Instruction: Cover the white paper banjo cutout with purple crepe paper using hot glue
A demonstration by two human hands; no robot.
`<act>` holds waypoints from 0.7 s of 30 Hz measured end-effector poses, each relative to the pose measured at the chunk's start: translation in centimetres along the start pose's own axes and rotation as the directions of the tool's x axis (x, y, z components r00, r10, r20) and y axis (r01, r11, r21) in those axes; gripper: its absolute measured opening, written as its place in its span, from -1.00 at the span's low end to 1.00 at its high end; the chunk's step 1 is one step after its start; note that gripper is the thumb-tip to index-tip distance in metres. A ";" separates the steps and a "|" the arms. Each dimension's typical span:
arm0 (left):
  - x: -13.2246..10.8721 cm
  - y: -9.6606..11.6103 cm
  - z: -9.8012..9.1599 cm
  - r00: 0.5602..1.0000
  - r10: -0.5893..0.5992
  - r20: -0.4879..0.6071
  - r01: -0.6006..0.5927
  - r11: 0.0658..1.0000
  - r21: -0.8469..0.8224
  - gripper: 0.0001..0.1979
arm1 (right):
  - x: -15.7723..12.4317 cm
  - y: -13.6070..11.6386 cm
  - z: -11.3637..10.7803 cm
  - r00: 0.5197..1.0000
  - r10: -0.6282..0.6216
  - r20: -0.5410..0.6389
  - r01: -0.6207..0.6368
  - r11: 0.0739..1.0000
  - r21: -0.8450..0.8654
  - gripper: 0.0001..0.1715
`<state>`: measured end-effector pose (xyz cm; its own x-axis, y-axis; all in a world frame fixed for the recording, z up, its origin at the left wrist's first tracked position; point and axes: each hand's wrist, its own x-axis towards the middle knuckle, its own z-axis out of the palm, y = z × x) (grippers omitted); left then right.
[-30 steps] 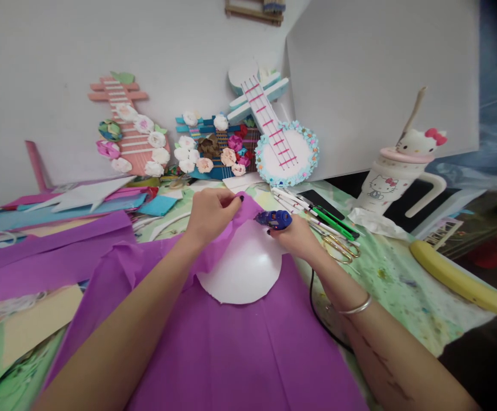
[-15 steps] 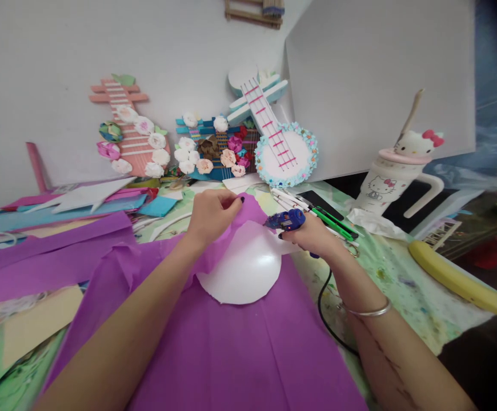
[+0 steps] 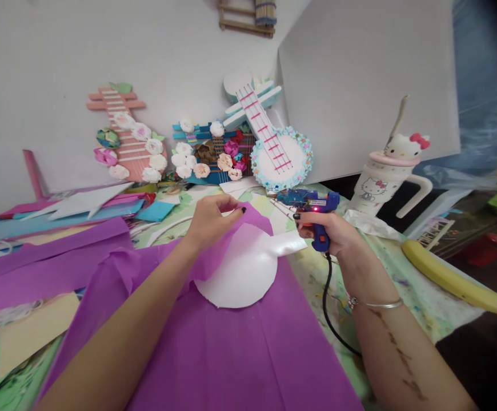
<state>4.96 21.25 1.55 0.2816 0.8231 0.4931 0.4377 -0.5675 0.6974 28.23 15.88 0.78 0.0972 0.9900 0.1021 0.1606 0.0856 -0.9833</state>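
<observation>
Between thumb and fingers, my left hand (image 3: pixel 215 221) pinches the edge of purple crepe paper (image 3: pixel 255 220), lifted over the far rim of a white round board (image 3: pixel 240 274). The board has a short straight neck pointing right and lies on a wide purple sheet (image 3: pixel 235 354). My right hand (image 3: pixel 332 231) is wrapped around a blue glue gun (image 3: pixel 319 220), its red light lit. The gun's nozzle points left, beyond the board's neck and apart from the crepe paper. A black cord runs down from its handle.
Decorated paper instruments, a pink one (image 3: pixel 135 145) and a white one with a blue frilled rim (image 3: pixel 280 157), lean at the wall. On the right stand a white tumbler (image 3: pixel 377 185) and a banana (image 3: pixel 454 277). Coloured sheets (image 3: pixel 72 211) pile up on the left.
My right hand has drawn the glue gun to the right, away from the crepe paper and the board's edge. My left hand keeps its pinch in nearly the same place.
</observation>
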 end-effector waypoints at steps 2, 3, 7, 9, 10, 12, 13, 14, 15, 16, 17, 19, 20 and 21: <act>0.0 0.0 0.0 1.000 0.006 0.011 -0.006 1.000 -0.020 -0.84 | 0.2 0.1 0.1 1.000 -0.002 -0.019 0.004 0.991 0.135 -0.82; 0.0 0.1 0.0 1.000 0.012 0.020 -0.012 1.000 -0.026 -0.84 | 0.5 0.4 0.1 0.999 0.001 -0.037 0.006 0.983 0.185 -0.81; -0.4 0.6 -0.2 0.997 0.042 0.066 -0.042 0.999 0.002 -0.86 | 1.8 2.1 0.5 0.983 -0.027 -0.180 0.026 1.000 -0.008 -0.80; -0.7 0.8 -0.3 0.997 0.033 0.077 -0.034 0.999 0.017 -0.88 | 2.5 3.0 0.9 0.977 -0.035 -0.210 -0.014 0.973 -0.229 -0.81; -0.9 0.9 -0.4 0.996 0.023 0.081 -0.025 0.999 0.022 -0.88 | 2.7 3.4 1.0 0.975 -0.040 -0.218 -0.037 0.939 -0.341 -0.80; -1.3 0.8 -0.6 0.995 0.007 0.096 -0.009 1.000 0.022 -0.81 | 3.1 4.0 1.4 0.977 -0.051 -0.208 -0.069 0.845 -0.530 -0.76; -1.5 0.7 -0.7 0.994 0.008 0.106 -0.009 1.000 0.016 -0.77 | 3.2 4.3 1.5 0.980 -0.055 -0.192 -0.072 0.800 -0.596 -0.73; -1.7 0.6 -0.8 0.993 0.011 0.116 -0.012 1.000 0.008 -0.74 | 3.3 4.5 1.7 0.983 -0.050 -0.174 -0.074 0.765 -0.640 -0.71; -1.8 0.5 -1.0 0.992 0.014 0.126 -0.015 1.000 0.001 -0.72 | 3.4 4.6 1.8 0.987 -0.040 -0.158 -0.077 0.741 -0.667 -0.69; -2.0 0.4 -1.2 0.990 0.015 0.137 -0.015 1.000 0.002 -0.71 | 3.4 4.8 1.9 0.989 -0.029 -0.145 -0.079 0.726 -0.684 -0.68; -2.3 0.3 -1.4 0.989 0.013 0.149 -0.016 1.000 0.014 -0.71 | 3.4 4.9 2.0 0.990 -0.017 -0.137 -0.084 0.714 -0.695 -0.67; -2.8 0.4 -1.7 0.984 0.008 0.178 -0.019 0.998 0.060 -0.72 | 3.5 5.0 2.1 0.991 -0.004 -0.132 -0.093 0.689 -0.719 -0.68; -3.2 0.5 -1.9 0.982 0.009 0.189 -0.025 0.996 0.084 -0.72 | 3.5 5.1 2.1 0.992 0.002 -0.129 -0.097 0.674 -0.733 -0.68; -3.6 0.6 -2.0 0.980 0.015 0.199 -0.037 0.994 0.103 -0.73 | 3.5 5.1 2.1 0.992 0.007 -0.126 -0.099 0.660 -0.745 -0.67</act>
<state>2.46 17.93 1.25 0.4524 0.8017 0.3907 0.5125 -0.5922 0.6218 27.30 20.02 -4.22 0.2211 0.9686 0.1137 0.8278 -0.1247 -0.5469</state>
